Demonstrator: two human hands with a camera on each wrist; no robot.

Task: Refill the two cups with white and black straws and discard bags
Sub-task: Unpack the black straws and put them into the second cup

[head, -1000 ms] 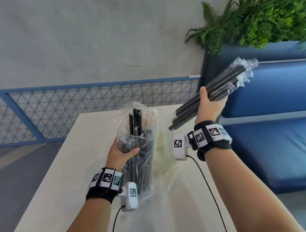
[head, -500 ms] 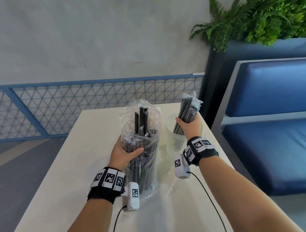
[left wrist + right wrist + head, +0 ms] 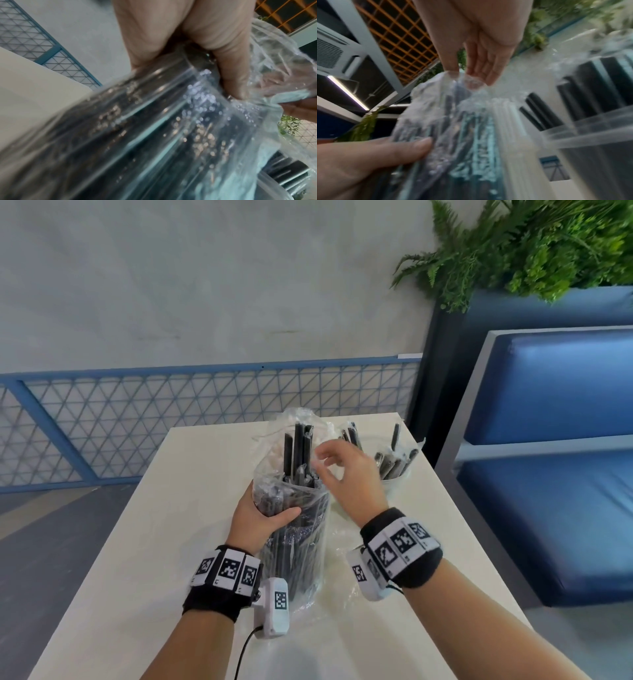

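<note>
A clear bag of black straws (image 3: 294, 529) stands upright on the white table (image 3: 154, 542). My left hand (image 3: 262, 517) grips it round the middle, thumb in front (image 3: 229, 70). My right hand (image 3: 323, 457) hovers at the bag's open top. Its fingers are straight and brush the plastic rim (image 3: 462, 79); it holds nothing. To the right stands a clear cup (image 3: 394, 474) with black straws, some still wrapped in plastic. White straws (image 3: 505, 121) show between the bag and that cup in the right wrist view.
Loose clear plastic (image 3: 346, 559) lies flat on the table under and beside the bag. A blue bench (image 3: 548, 491) stands close along the table's right edge, with a planter of ferns (image 3: 531, 251) behind. A blue mesh fence (image 3: 137, 412) runs past the far edge.
My right hand brought the bundle of black straws down into the cup, let go, and moved left to the bag's top. My left hand kept its grip on the bag.
</note>
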